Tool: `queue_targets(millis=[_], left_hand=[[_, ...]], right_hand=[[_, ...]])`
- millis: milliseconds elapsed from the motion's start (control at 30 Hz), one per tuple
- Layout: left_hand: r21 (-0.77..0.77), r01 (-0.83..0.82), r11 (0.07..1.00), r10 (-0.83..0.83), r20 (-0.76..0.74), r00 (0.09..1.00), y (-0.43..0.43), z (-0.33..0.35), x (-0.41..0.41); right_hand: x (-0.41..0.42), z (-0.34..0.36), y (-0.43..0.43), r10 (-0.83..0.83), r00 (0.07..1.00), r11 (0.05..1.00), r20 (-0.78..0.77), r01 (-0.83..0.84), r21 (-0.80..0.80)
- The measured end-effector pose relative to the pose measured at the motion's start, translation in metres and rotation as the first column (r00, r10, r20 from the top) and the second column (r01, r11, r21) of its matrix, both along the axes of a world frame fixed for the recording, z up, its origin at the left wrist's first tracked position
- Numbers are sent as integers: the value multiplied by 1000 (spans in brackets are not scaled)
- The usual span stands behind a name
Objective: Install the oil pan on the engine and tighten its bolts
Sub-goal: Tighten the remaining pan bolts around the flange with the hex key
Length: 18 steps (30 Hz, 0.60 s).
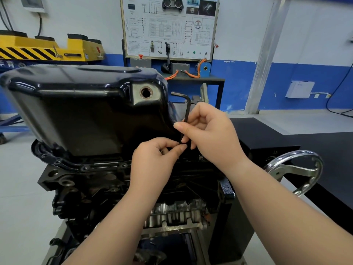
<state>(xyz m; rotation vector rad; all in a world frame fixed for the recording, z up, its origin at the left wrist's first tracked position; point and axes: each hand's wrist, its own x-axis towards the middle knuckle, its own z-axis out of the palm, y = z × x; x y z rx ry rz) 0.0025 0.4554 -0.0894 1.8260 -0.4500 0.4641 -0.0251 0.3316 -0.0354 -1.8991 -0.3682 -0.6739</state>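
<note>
Oil pan (80, 111) sits flange-down on top of the upturned engine (80, 188). It looks like stiff, glossy steel and probably slippery, so I'd grab it by the rim. Right hand (212, 134) grips the skinny hex key (188, 106), and left hand (152, 161) pinches its lower tip by the pan's right edge.

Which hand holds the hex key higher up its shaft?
The right hand, gripping the hex key mid-shaft; the left hand pinches its lower end, near the oil pan flange.

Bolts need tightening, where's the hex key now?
Right of centre in the head view, the hex key stands upright beside the oil pan, gripped by the right hand.
</note>
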Motion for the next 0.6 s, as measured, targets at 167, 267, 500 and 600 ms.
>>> queue_targets(millis=[167,267,500,600], left_hand=[[15,11,1000,-11,-6,1000,0,1,1],[15,20,1000,-20,-16,1000,1,1,2],[-34,13,999,-13,11,1000,0,1,1],[-47,10,999,-9,14,1000,-1,0,2]], right_hand=[[-4,2,-3,65,996,997,-54,-67,-30],[-5,5,-5,103,993,994,-51,-105,-37],[0,4,0,33,999,999,8,-33,30],[0,2,3,16,999,999,33,-17,43]])
